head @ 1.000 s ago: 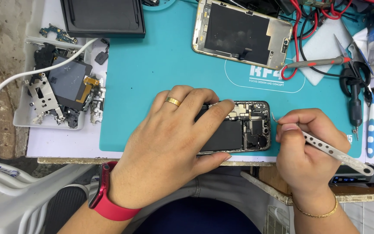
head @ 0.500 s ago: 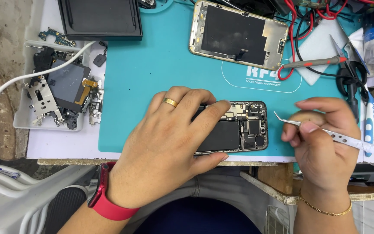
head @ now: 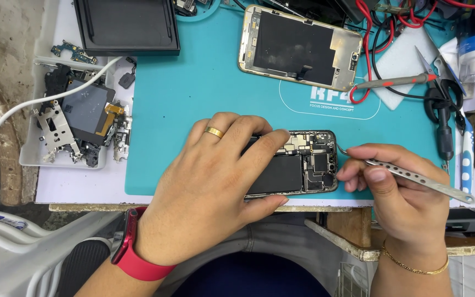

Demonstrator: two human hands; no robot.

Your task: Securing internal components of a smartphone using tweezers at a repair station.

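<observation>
Opened black smartphone with exposed circuit boards (head: 303,163): lies on teal silicone mat (head: 204,82) near tabletop front edge. Left hand (head: 215,181) spread flat, pinning it. Right hand (head: 397,187) pinches perforated steel tweezers (head: 413,177), tips at its right edge. Judged light, rigid, fragile inside; grip by frame edges.

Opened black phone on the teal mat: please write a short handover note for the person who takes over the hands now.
Left hand: lies flat on the opened black phone with bare circuit boards, pinning it to the teal rubber work mat.
Right hand: grips thin steel tweezers, curved tips at the phone's right edge.
Done: the phone's cover is off; a detached gold-framed screen panel lies above; removed parts sit in the white tray.
Left: inner parts are not yet out.
</observation>
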